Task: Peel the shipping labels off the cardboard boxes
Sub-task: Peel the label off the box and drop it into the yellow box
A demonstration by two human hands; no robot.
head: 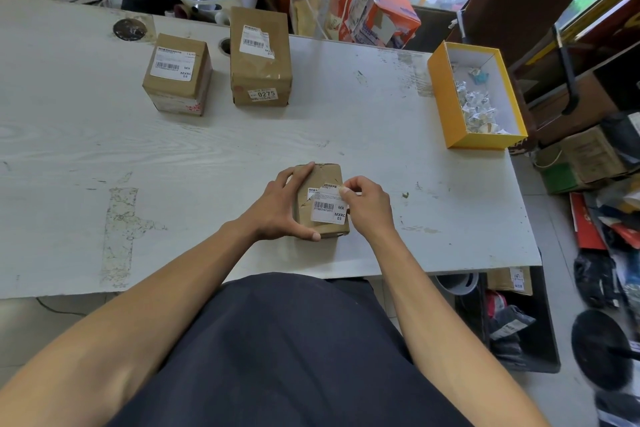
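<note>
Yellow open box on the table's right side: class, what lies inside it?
Inside the yellow open cardboard box lie crumpled white paper scraps and one teal scrap. Anything beneath the heap is covered.

yellow tray [437, 90] of crumpled scraps [478, 107] at the white table's [104, 156] right edge.

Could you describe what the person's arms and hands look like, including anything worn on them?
Both forearms are bare, with no sleeves reaching them. The left hand and right hand wear no gloves, and no rings, watch or bands are visible. A dark navy garment covers the body below.
</note>
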